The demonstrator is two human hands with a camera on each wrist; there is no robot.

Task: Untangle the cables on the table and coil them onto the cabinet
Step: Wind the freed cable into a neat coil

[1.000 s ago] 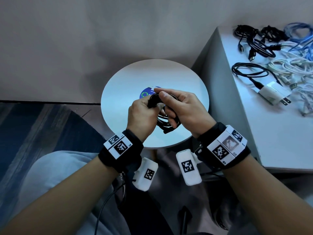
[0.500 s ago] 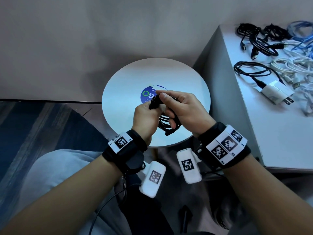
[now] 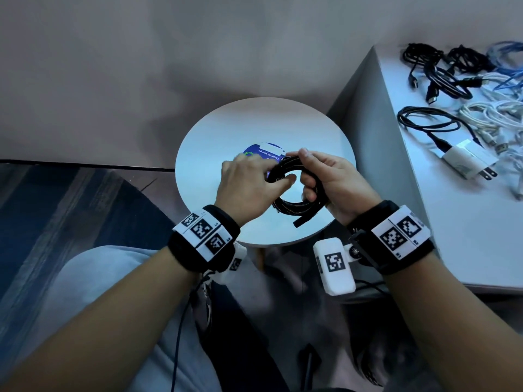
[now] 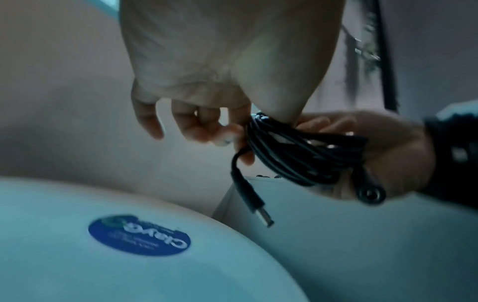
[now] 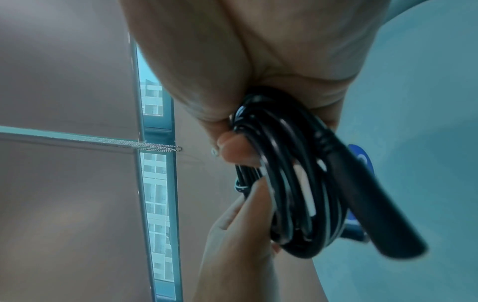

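Both hands hold a black cable, wound into a small ring, just above the round white table. My right hand curls round the ring's right side, thumb on top. My left hand, back up, pinches the ring's left side with thumb and forefinger. In the left wrist view the cable hangs between the left hand and right hand, with a barrel plug dangling. In the right wrist view the coil fills the right hand; a thick connector end sticks out.
A blue sticker lies on the table. The grey cabinet stands to the right; its far part bears black cables, white cables, a blue cable and a white charger. My knees sit below the table.
My left hand has turned back up and shifted its hold to the ring's left edge. The coil now lies flatter and shows as an open ring. The right hand keeps its grip.
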